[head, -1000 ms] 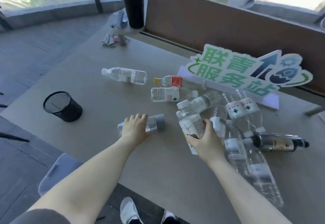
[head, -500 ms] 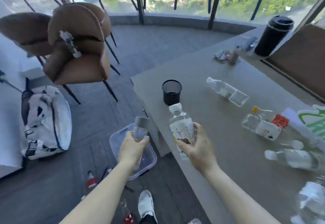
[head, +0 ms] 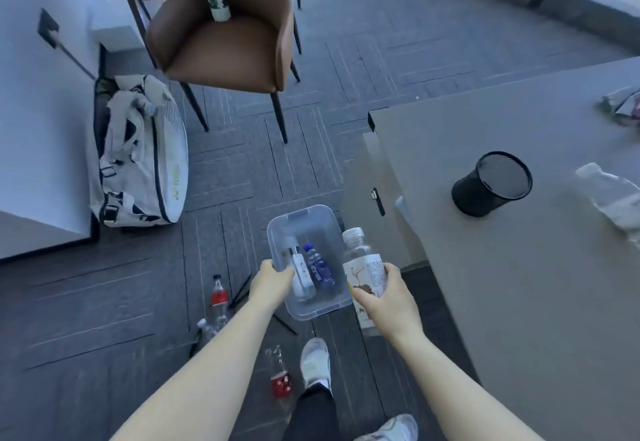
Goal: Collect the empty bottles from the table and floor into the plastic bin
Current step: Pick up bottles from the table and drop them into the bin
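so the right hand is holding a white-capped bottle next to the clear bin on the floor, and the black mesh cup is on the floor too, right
Not quite. The black mesh cup stands on the table, not on the floor, as the head view shows. The rest holds: the right hand holds the white-capped bottle beside the clear bin on the floor.

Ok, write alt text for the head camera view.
Over a clear plastic bin on the floor, the left hand lowers a grey-capped clear bottle beside a blue-labelled bottle. The right hand holds a white-capped, white-labelled bottle by the grey table.
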A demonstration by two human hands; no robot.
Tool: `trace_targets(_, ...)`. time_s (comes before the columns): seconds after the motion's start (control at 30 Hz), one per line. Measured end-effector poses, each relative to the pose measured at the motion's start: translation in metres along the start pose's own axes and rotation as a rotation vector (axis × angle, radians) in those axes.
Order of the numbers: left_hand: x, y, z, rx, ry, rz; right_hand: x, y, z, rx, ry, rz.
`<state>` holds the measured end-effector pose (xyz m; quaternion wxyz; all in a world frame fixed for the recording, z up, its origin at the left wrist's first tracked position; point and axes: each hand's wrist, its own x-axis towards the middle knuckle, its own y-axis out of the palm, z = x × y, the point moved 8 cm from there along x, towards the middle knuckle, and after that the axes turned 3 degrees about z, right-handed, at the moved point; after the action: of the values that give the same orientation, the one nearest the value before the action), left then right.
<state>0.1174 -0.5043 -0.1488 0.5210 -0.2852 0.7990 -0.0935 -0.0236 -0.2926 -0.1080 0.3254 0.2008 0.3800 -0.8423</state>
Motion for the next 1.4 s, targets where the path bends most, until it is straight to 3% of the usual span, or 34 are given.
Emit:
trace_targets(0.17,0.009,-0.003,0.008,0.214,0.064,0.086,0.041,0.024,0.016,-0.120,0.068,0.033)
trace_targets(0.53,0.032,-0.017,-0.029,0.516,0.387,-0.047,0.137,0.074,0.033,-0.325,0.119,0.089)
trace_targets(0.83,0.015,-0.004,-0.066,0.656,0.518,-0.076,0.086,0.060,0.036,-0.327,0.026,0.075)
trace_targets(1.0,-0.032,0.014,-0.121,0.670,0.715,-0.113,0.029,0.000,0.040,-0.237,-0.047,-0.044)
trace_targets(1.17,-0.110,0.072,-0.195,0.676,1.008,-0.097,-0.033,-0.109,0.016,-0.158,-0.123,-0.314)
trace_targets(1.4,-0.218,0.210,-0.265,0.791,1.289,0.002,-0.102,-0.277,-0.114,-0.157,0.034,-0.611)
